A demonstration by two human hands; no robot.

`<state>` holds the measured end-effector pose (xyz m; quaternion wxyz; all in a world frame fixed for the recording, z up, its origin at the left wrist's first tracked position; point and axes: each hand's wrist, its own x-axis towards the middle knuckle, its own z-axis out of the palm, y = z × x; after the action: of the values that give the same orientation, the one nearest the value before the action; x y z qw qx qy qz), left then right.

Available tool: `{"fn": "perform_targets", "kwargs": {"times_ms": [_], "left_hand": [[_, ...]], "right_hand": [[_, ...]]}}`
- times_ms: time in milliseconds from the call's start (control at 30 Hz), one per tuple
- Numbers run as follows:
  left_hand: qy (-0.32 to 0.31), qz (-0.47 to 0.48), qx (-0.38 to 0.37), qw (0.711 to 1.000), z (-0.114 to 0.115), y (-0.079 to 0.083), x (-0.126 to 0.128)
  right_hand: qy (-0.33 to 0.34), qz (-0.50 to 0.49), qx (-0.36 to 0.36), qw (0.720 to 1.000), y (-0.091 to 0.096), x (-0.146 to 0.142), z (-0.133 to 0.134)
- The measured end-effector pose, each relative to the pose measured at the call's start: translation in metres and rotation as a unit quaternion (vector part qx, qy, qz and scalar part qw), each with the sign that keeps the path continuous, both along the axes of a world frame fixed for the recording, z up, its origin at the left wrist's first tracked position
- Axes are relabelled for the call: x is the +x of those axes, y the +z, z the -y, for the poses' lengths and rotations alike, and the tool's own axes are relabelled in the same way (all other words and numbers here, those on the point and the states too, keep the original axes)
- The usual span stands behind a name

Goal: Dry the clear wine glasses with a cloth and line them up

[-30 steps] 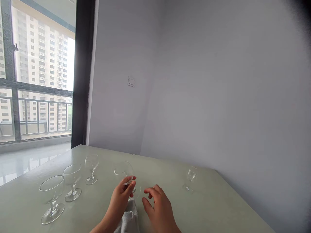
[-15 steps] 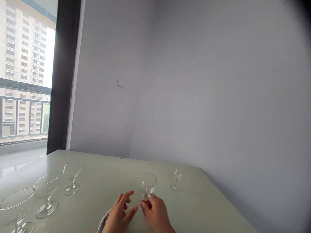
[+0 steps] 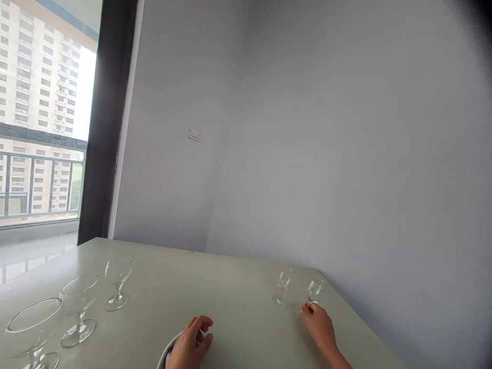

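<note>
Right hand (image 3: 319,325) moved glass (image 3: 314,292) from table (image 3: 238,292) centre toward right edge, fingers pinching stem (beside smaller glass (image 3: 283,287)). Left hand (image 3: 191,346) curled on cloth (image 3: 166,355). No readable writing.

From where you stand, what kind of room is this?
Probably a room in a high-rise flat: a pale table set in a bare wall corner, stemmed glasses standing on it, and a big window looking over a balcony railing at tall apartment blocks.

The white cloth (image 3: 166,356) is mostly hidden under the left hand (image 3: 192,344) and cut off by the bottom edge.
</note>
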<state>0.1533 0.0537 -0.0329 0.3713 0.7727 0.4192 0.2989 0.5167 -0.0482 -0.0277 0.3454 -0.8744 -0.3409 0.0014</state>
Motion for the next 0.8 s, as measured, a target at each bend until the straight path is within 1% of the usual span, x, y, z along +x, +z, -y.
{"fn": "perform_targets", "kwargs": {"times_ms": [133,333,500,600,667,700,767,800], "left_hand": [[-0.007,0.002,0.015,1.000,0.000,0.001,-0.002],[0.007,0.006,0.016,1.000,-0.001,0.004,-0.002],[0.008,0.019,0.014,1.000,-0.002,0.001,-0.001],[0.016,0.068,0.002,0.998,0.001,-0.001,0.000],[0.044,0.140,-0.015,0.989,0.001,0.002,-0.001],[0.074,0.182,-0.022,0.980,0.000,0.004,-0.003],[0.159,0.251,-0.027,0.954,-0.008,0.011,-0.010],[0.207,0.270,-0.024,0.940,-0.014,0.014,-0.015]], "right_hand": [[-0.017,-0.004,-0.032,0.999,-0.006,0.011,-0.015],[-0.019,-0.001,-0.063,0.998,-0.012,0.015,-0.031],[-0.004,-0.007,-0.070,0.998,-0.013,0.017,-0.036],[0.015,-0.017,-0.062,0.998,-0.014,0.018,-0.032],[0.023,-0.028,-0.048,0.998,-0.015,0.018,-0.026],[0.028,-0.034,-0.040,0.998,-0.016,0.018,-0.022],[0.040,-0.050,-0.023,0.998,-0.017,0.020,-0.013],[0.048,-0.061,-0.014,0.997,-0.018,0.020,-0.008]]}}
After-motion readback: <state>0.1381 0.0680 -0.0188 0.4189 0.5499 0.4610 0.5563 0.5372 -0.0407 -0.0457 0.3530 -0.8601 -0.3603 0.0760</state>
